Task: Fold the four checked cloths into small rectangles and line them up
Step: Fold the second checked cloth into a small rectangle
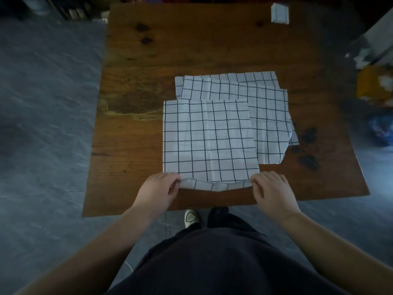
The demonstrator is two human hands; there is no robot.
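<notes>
A white cloth with a black check (209, 137) lies flat on top of the pile, nearest me on the wooden table (131, 145). My left hand (158, 188) pinches its near left corner and my right hand (272, 188) pinches its near right corner, and the near edge is lifted and curled a little. Under it, shifted to the far right, lie more checked cloths (269, 111), overlapping and partly hidden. At the far right corner of the table sits a small folded white piece (280, 13); its pattern is too small to tell.
The table's near edge runs just below my hands, with my shoes (192, 218) on the grey floor under it. Dark stains (308, 145) mark the wood right of the pile. Yellow and blue clutter (376, 92) lies on the floor to the right.
</notes>
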